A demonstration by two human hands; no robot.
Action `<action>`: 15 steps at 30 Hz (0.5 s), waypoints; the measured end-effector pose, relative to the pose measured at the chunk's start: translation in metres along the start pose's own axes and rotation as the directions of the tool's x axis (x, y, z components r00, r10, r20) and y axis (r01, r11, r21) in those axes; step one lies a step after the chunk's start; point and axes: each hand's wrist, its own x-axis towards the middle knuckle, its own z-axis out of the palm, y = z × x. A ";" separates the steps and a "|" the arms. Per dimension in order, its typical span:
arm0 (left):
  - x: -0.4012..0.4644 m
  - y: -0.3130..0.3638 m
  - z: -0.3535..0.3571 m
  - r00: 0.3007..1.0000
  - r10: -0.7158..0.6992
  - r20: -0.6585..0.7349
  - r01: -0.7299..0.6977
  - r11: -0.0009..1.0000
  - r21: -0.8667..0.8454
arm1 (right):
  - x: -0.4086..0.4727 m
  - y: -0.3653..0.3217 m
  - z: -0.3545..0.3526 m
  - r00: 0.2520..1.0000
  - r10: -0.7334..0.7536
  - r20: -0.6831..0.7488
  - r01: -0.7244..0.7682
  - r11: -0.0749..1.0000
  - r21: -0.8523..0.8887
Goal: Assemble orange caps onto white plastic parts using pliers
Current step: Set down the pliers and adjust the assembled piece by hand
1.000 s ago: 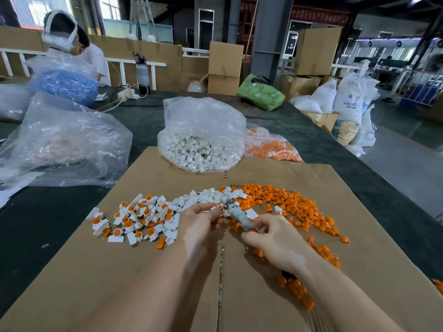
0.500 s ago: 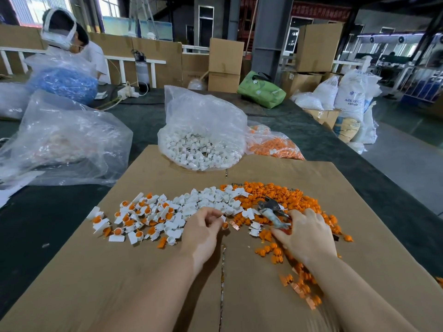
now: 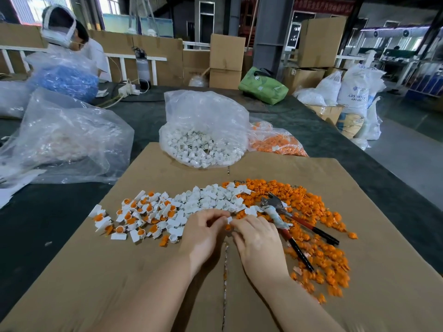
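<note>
My left hand [image 3: 203, 233] and my right hand [image 3: 259, 240] meet fingertip to fingertip over the cardboard sheet [image 3: 143, 271]. The left fingers pinch a small white plastic part [image 3: 229, 220]. The right fingers hold an orange cap [image 3: 227, 227] against it, mostly hidden. The pliers [image 3: 285, 218], with a taped joint and red and black handles, lie on the loose orange caps [image 3: 316, 212] just right of my right hand, and no hand holds them. A heap of bare white parts [image 3: 215, 197] sits beyond my hands. Capped white parts [image 3: 139, 212] are spread to the left.
A clear bag of white parts [image 3: 203, 140] and a bag of orange caps [image 3: 275, 142] stand at the cardboard's far edge. A large crumpled clear bag [image 3: 67, 137] lies left on the dark table. Another person [image 3: 64, 32] sits at the far left.
My right hand carried the pliers to the right, laid them on the orange caps and let go. It then came back to meet my left hand at the white part.
</note>
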 end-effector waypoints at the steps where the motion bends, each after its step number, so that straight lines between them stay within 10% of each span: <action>1: -0.001 -0.001 -0.002 1.000 -0.002 0.020 0.002 1.000 0.003 | 0.000 0.001 0.002 0.999 0.035 -0.001 -0.035 0.999 0.036; 15: -0.010 -0.003 0.003 0.988 0.130 0.080 -0.144 0.971 0.193 | -0.004 0.001 0.001 0.997 0.080 -0.023 -0.075 0.984 0.162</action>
